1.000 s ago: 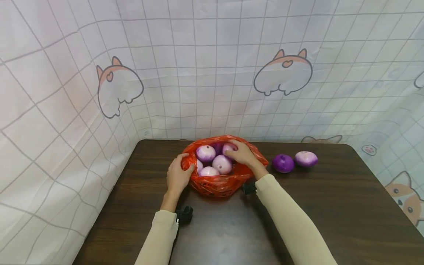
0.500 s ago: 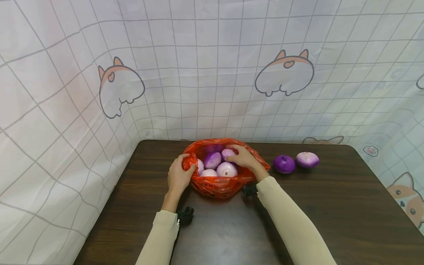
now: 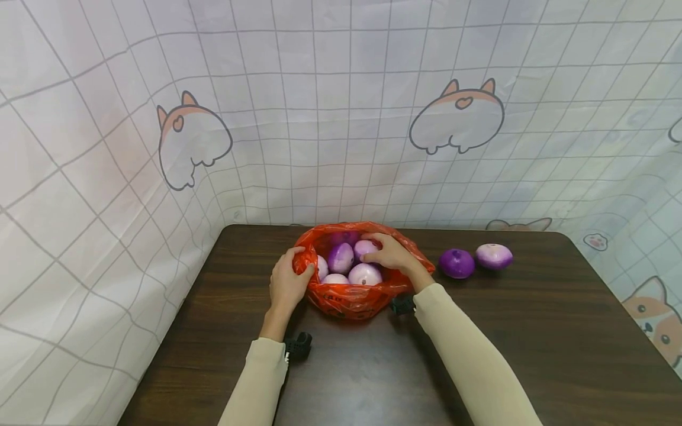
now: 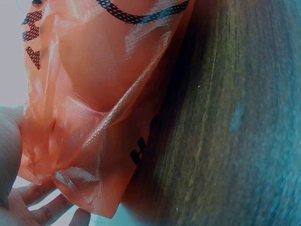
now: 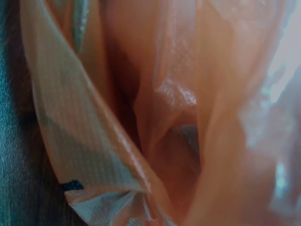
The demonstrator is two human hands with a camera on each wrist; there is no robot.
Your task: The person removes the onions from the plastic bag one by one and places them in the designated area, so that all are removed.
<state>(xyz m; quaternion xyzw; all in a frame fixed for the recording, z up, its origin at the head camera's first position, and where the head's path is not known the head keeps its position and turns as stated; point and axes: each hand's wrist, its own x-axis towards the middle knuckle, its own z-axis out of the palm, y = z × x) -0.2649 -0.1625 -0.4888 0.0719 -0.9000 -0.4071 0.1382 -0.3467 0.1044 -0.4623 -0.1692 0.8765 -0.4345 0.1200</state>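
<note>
A red plastic bag [image 3: 346,306] with black print sits on the table, its mouth spread wide and several purple-and-white onions [image 3: 364,274] inside. My left hand [image 3: 286,283] grips the bag's left rim; in the left wrist view its fingers [image 4: 49,207] show behind the thin plastic. Reaching in over the right side, my right hand [image 3: 393,253] holds a pale onion [image 3: 364,248] at the back right, thumb on its near side. A more purple onion [image 3: 341,258] lies just left of that one. The right wrist view shows only bag folds [image 5: 84,127], with the hand hidden.
Right of the bag, a deep purple onion [image 3: 456,264] and a paler one [image 3: 494,256] lie side by side on the dark wooden table [image 3: 533,337]. A white checked cloth [image 3: 330,130] with dog drawings hangs behind the table's far edge.
Inside the bag the onions have shifted: a purple one now shows at the middle and a pale one sits nearer the front. Both hands stay nearly in place.
</note>
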